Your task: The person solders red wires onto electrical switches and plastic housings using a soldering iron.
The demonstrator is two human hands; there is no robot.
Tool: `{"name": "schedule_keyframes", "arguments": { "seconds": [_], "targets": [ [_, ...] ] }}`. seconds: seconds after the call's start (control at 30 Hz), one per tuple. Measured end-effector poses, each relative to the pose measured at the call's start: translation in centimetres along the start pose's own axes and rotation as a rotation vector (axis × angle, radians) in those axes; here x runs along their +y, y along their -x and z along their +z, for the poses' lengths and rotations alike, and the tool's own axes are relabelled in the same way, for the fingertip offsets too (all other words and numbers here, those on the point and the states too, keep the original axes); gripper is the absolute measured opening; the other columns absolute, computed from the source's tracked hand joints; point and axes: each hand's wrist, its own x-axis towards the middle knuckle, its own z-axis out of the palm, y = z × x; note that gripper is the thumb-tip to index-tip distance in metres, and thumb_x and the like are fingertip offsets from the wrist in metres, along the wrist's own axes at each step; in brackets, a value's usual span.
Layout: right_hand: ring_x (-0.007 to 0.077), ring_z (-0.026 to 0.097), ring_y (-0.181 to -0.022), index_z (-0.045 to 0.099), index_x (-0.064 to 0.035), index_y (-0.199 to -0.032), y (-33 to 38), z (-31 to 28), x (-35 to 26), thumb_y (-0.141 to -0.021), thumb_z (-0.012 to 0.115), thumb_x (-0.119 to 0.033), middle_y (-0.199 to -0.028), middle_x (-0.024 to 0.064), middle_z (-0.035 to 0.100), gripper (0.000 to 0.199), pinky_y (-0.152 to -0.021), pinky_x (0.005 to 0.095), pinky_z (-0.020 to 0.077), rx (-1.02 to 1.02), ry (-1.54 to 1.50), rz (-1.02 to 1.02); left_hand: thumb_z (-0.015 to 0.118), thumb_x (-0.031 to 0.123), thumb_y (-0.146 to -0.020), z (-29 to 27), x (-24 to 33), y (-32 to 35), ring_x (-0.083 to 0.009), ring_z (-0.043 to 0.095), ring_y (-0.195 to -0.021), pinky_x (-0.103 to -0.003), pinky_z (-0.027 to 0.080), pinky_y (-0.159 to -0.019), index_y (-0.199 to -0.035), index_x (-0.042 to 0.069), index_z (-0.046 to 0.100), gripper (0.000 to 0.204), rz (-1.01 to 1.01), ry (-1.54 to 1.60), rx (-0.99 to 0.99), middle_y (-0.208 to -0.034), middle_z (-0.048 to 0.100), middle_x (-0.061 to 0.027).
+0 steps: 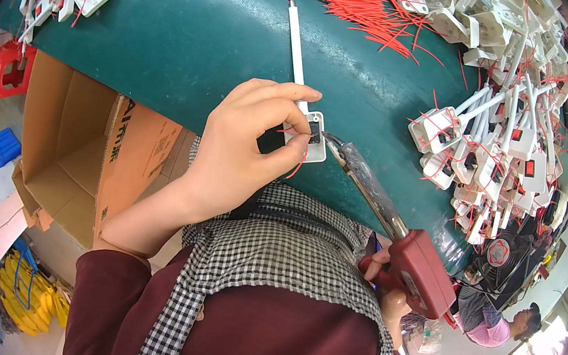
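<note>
The left hand [245, 148] pinches a white switch housing [314, 137] on the green tabletop [195, 32], fingers closed on its near end. Its white stem runs straight away from the person. The right hand [384, 286], wrapped tight round a red soldering iron [392, 219], aims the tip at the housing from the right.

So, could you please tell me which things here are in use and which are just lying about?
In use:
left hand
small white plastic switch housing
red-handled soldering iron
right hand

Lying about:
bundle of red wires
heap of white housings
open cardboard box

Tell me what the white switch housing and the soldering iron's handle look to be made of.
White switch housing: probably moulded plastic, smooth, matte, with crisp square edges. Red soldering iron handle: likely hard plastic, slightly glossy with a highlight; its shaft looks like dull grey metal.
</note>
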Motion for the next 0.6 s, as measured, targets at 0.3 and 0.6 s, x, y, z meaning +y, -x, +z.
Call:
{"name": "schedule_keyframes", "arguments": {
  "seconds": [0.3, 0.6],
  "targets": [
    [0.0164, 0.059, -0.071, 0.044, 0.0095, -0.118, -0.1, 0.0, 0.1, -0.061, 0.076, -0.053, -0.088, 0.0124, 0.059, 0.09, -0.068, 0.0278, 0.0466, -0.04, -0.043, 0.01, 0.062, -0.001, -0.068, 0.4, -0.3, 0.3, -0.0205, 0.055, -0.087, -0.031, 0.042, -0.081, -0.074, 0.002, 0.058, 0.008, 0.051, -0.061, 0.053, -0.107, 0.062, -0.0077],
    [0.0158, 0.059, -0.069, 0.044, 0.0081, -0.12, -0.1, -0.3, 1.1, -0.063, 0.076, -0.051, -0.086, 0.0121, 0.06, 0.088, -0.064, 0.0258, 0.0474, -0.037, -0.071, -0.032, 0.061, -0.001, -0.068, 0.5, -0.3, 0.4, -0.0213, 0.055, -0.091, -0.032, 0.041, -0.082, -0.073, 0.003, 0.059, 0.007, 0.015, -0.033, 0.055, -0.108, 0.062, -0.0079]
  ]
}}
